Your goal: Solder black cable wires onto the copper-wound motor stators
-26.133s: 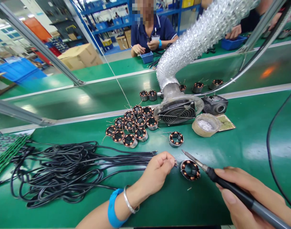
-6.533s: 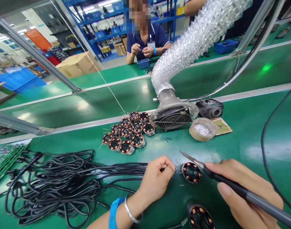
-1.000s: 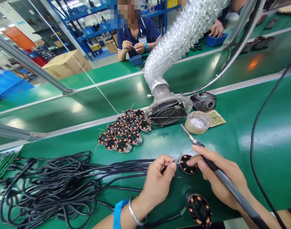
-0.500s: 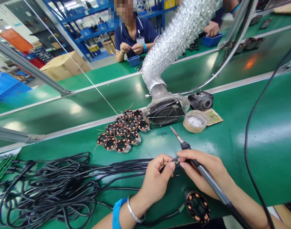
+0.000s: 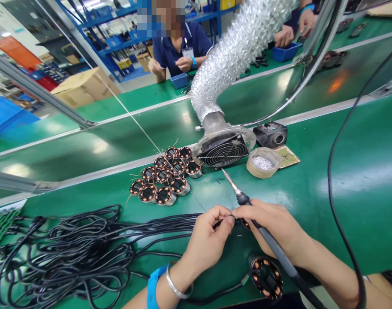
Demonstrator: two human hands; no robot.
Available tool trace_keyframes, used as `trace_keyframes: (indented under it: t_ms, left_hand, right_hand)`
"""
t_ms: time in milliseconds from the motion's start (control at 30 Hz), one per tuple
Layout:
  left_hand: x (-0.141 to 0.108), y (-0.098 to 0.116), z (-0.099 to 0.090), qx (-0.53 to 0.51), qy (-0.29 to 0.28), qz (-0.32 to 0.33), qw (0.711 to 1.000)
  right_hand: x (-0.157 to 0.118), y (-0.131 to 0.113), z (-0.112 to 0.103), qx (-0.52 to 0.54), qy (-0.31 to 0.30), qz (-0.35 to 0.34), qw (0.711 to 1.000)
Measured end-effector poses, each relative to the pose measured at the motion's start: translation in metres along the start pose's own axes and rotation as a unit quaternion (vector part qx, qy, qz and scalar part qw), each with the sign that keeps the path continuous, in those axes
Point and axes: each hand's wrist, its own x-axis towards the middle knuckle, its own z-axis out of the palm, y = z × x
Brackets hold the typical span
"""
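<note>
My left hand (image 5: pixel 212 236) pinches the end of a black cable at the middle of the green bench. The fingertips of my right hand (image 5: pixel 273 227) meet it there, and that same hand grips a soldering iron (image 5: pixel 273 244), its bare tip pointing up and away to the left. Partly hidden behind my right fingers is a copper-wound motor stator (image 5: pixel 245 223). Nearer me lies another stator (image 5: pixel 266 279) with a black cable running to it. Several black cables (image 5: pixel 170 225) stretch left from my left hand into a tangled heap (image 5: pixel 73 253).
Several stators (image 5: pixel 164 175) stand grouped beyond my left hand. Behind them is a fume extractor (image 5: pixel 224 152) with a silver duct (image 5: pixel 228 64). A round tub of silvery bits (image 5: pixel 263 163) sits beside a black iron holder (image 5: pixel 271 134). A black cord (image 5: pixel 333 193) hangs at right. A co-worker (image 5: pixel 179 47) sits opposite.
My right hand and the soldering iron have shifted slightly left, closer to my left fingertips. More of the stator behind my right fingers shows. The co-worker's hands have moved apart.
</note>
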Motion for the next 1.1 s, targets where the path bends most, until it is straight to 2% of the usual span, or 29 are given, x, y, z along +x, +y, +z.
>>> trace_keyframes:
  t_ms: [100,167,333,467,833,1100]
  left_hand:
    - [0.001,-0.004,0.004,-0.015,0.02,-0.002,1.0]
    - [0.0,-0.006,0.007,-0.014,0.033,-0.002,0.999]
    - [-0.003,-0.011,0.011,-0.01,0.046,0.0,0.999]
    - [-0.003,-0.013,0.012,-0.004,0.051,0.005,0.999]
    - [-0.004,-0.012,0.013,0.001,0.056,0.007,0.998]
    - [-0.003,-0.01,0.013,0.009,0.053,0.006,0.999]
  right_hand:
    - [-0.002,-0.002,-0.003,-0.007,0.017,-0.01,1.0]
    - [-0.003,-0.01,-0.01,0.01,0.053,-0.001,0.999]
    - [-0.012,-0.032,-0.038,0.028,0.135,0.068,0.988]
    - [-0.02,-0.036,-0.048,0.012,0.169,0.122,0.978]
    - [-0.022,-0.032,-0.04,0.024,0.174,0.139,0.975]
    - [-0.025,-0.032,-0.037,0.045,0.153,0.128,0.979]
